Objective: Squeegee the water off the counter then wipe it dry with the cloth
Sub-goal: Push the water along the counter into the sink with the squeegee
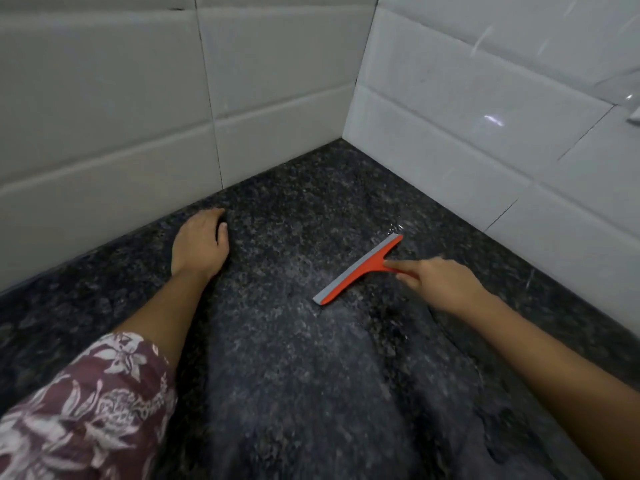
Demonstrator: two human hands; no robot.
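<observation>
Grip: right hand [436,282] clamped on the squeegee [358,271] handle.
Blade: long axis diagonal, far end toward the worktop [294,375] back-right edge.
Spare: left hand [201,244] resting empty, farther off.

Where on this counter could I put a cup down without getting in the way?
Bare counter lies in the far corner where the two tiled walls meet, and in the wide wet-looking stretch between the forearms. Crowded: the left hand rests by the left wall, and the right hand holds the squeegee mid-counter.
</observation>
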